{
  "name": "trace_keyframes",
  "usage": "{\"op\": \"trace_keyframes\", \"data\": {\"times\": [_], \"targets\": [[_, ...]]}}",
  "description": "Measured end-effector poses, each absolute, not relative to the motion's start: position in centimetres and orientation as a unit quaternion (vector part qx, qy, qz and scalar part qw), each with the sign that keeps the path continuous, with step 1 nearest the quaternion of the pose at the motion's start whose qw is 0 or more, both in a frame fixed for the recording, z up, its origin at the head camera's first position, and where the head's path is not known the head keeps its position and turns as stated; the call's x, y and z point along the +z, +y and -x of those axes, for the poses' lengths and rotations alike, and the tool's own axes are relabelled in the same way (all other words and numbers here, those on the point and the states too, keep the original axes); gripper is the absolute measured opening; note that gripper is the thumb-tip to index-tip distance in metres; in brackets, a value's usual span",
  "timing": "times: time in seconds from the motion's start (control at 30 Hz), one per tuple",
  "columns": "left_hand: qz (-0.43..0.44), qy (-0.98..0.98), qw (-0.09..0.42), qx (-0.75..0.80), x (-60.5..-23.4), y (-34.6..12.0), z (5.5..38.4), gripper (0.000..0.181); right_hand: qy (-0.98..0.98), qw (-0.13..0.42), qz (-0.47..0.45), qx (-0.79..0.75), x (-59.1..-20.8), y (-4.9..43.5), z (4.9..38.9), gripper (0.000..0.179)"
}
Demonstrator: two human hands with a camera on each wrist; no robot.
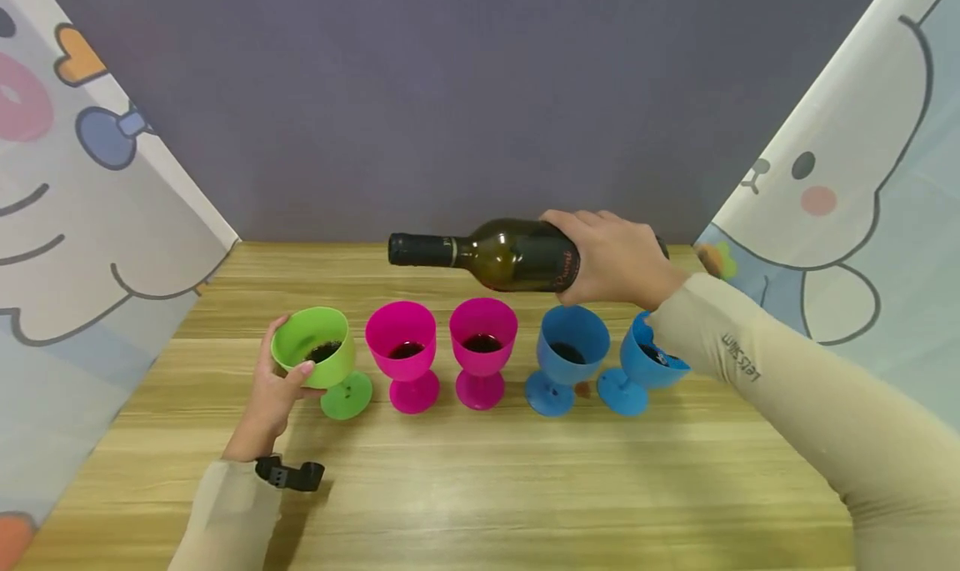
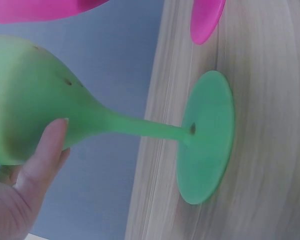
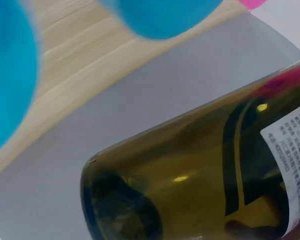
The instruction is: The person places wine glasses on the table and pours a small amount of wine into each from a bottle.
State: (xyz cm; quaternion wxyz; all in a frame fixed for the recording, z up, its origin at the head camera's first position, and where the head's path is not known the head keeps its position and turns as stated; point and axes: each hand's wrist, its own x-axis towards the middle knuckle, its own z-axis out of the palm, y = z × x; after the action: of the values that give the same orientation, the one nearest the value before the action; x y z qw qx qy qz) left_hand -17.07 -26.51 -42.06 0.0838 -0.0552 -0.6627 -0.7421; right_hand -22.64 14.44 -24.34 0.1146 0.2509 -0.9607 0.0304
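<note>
My right hand (image 1: 611, 254) grips a dark wine bottle (image 1: 517, 254) by its body and holds it nearly level above the row of goblets, neck to the left. In the right wrist view the bottle's base (image 3: 120, 200) and a white label (image 3: 295, 155) fill the lower part. With thumb and fingers curled round the bowl, my left hand (image 1: 277, 383) holds a green goblet (image 1: 322, 346) at the row's left end. Dark liquid lies in its bowl. The goblet's round foot (image 2: 207, 140) is at the wooden surface in the left wrist view.
To the right of the green goblet stand two pink goblets (image 1: 401, 342) and two blue goblets (image 1: 573, 342), each with dark liquid inside. My right sleeve (image 1: 795, 371) partly covers the rightmost blue one. A grey wall (image 1: 465, 104) rises behind the wooden table (image 1: 480, 479).
</note>
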Motion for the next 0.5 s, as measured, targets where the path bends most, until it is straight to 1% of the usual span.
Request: {"op": "trace_keyframes", "data": {"times": [0.2,0.4,0.5], "targets": [[0.054,-0.674,0.075,-0.733,-41.7,-26.4,17.4,0.07,-0.967,0.123,-0.217,0.054,-23.4,17.4,22.1,0.08],[0.055,-0.68,0.067,-0.728,-41.7,-26.6,17.1,0.071,-0.965,0.13,-0.201,0.108,-23.7,20.1,21.6,0.073],[0.062,-0.675,0.064,-0.732,-41.7,-26.6,16.8,0.07,-0.966,0.129,-0.173,0.143,-23.8,21.4,21.2,0.077]]}}
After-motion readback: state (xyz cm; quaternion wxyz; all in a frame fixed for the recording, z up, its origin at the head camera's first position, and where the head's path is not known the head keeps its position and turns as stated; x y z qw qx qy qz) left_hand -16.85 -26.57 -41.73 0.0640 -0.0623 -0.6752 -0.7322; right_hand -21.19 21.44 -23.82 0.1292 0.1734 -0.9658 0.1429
